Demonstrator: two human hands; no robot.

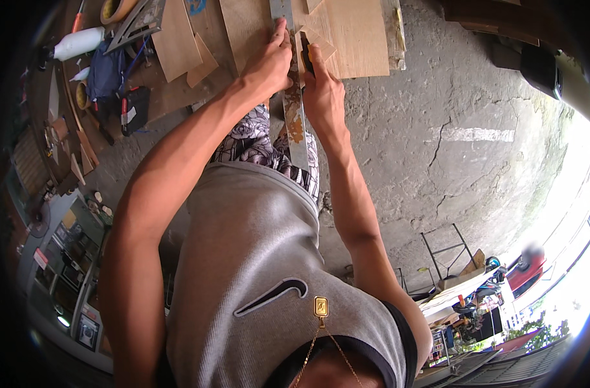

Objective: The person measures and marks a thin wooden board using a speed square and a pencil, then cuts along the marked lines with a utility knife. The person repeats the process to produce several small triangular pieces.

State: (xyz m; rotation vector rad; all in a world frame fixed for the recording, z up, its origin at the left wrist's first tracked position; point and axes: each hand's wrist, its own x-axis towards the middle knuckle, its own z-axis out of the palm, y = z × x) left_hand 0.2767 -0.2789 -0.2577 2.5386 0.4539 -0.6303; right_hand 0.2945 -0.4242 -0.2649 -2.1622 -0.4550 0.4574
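A long metal straightedge (295,123), rust-stained, lies across the plywood sheet (361,42) and sticks out past its near edge toward my body. My left hand (268,63) holds the straightedge down, fingers pointing away along it and thumb at its side. Just right of the straightedge, my right hand (325,97) is closed around a slim black utility knife (306,55), index finger stretched along it. The knife's tip is too small to make out. A small offcut of plywood (321,43) lies beside the knife on the sheet.
Left on the worktable are thin wood pieces (175,42), a metal square (136,24), a white bottle (79,43), tape rolls and a dark blue bag (106,72). Cracked concrete floor (431,129) spreads at right. A metal frame (447,249) stands behind at lower right.
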